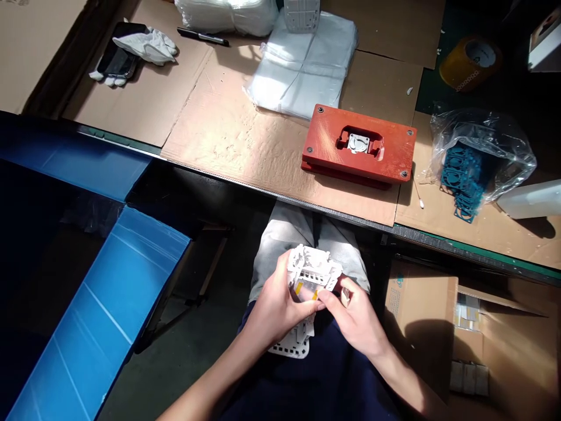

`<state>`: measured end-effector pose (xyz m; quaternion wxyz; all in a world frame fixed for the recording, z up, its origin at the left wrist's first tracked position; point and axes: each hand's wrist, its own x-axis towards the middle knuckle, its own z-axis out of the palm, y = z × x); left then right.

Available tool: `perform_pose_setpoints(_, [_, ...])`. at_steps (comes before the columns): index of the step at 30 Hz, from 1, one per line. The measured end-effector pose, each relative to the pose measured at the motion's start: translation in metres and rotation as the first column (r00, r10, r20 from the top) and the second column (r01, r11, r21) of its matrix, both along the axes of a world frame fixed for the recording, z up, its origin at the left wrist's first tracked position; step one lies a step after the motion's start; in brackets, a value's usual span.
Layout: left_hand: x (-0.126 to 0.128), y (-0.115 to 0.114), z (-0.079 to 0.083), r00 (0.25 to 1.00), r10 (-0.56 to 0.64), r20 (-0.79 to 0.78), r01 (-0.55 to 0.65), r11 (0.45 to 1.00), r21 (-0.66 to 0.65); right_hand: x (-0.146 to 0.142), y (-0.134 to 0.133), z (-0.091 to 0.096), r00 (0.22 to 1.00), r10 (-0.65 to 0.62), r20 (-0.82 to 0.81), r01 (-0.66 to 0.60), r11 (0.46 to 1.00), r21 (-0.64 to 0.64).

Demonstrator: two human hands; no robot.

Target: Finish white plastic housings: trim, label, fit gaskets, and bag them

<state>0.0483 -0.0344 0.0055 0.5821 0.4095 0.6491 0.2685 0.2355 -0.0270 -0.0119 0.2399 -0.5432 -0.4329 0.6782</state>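
Over my lap, both hands grip a white plastic molded part (313,269) with ribs and openings. My left hand (278,307) wraps its left side, fingers curled round it. My right hand (357,316) pinches the part's right edge between thumb and fingers, where a small dark piece shows. More white plastic (293,345) sticks out below my left hand. On the cardboard-covered table ahead lies a red fixture block (359,147) with a small grey-white part (359,142) seated in its recess.
A stack of clear plastic bags (307,67) lies behind the red block. White gloves on a phone (131,49) are at far left, a tape roll (470,61) and a bag of teal gaskets (468,169) at right. A blue bin (100,310) stands left, a cardboard box (491,339) right.
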Motion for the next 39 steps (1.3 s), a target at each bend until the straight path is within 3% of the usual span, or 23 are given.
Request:
perform_pose_setpoints(5, [0.010,-0.005,0.004,0.999,0.028,0.017,-0.026,0.997,-0.072,0.003,-0.011,0.003,0.999,-0.001,-0.049,-0.001,0.999,-0.037])
perform_pose_setpoints(13, [0.010,-0.010,-0.003,0.993,0.049,0.104,-0.042,0.997,-0.068,0.004,-0.014,0.010,0.999,0.002,-0.053,-0.004,0.999,-0.037])
perform_pose_setpoints(17, [0.010,-0.013,-0.006,0.991,0.050,0.127,-0.040,0.996,-0.076,-0.001,-0.022,0.011,0.999,-0.045,0.032,0.044,0.999,0.025])
perform_pose_setpoints(22, [0.010,-0.010,-0.016,0.985,0.069,0.157,-0.056,0.995,-0.085,-0.001,-0.019,0.000,0.990,-0.024,0.141,0.011,0.996,0.087])
perform_pose_setpoints(27, [0.007,-0.001,-0.019,0.984,0.029,0.175,-0.015,0.996,-0.083,0.002,-0.012,-0.010,0.998,-0.015,0.068,0.014,1.000,0.013])
perform_pose_setpoints(32, [-0.002,-0.012,-0.017,0.976,0.027,0.217,-0.014,0.998,-0.060,-0.002,-0.005,-0.009,0.999,-0.048,-0.010,0.048,0.998,-0.032])
perform_pose_setpoints(35, [-0.006,-0.022,-0.019,0.973,0.053,0.226,-0.022,0.990,-0.137,-0.007,-0.003,-0.007,0.997,-0.065,-0.038,0.064,0.997,-0.047])
perform_pose_setpoints(39, [-0.006,-0.029,-0.022,0.967,0.104,0.234,-0.058,0.979,-0.194,-0.010,-0.008,-0.011,0.995,0.007,-0.101,-0.017,0.994,-0.105])
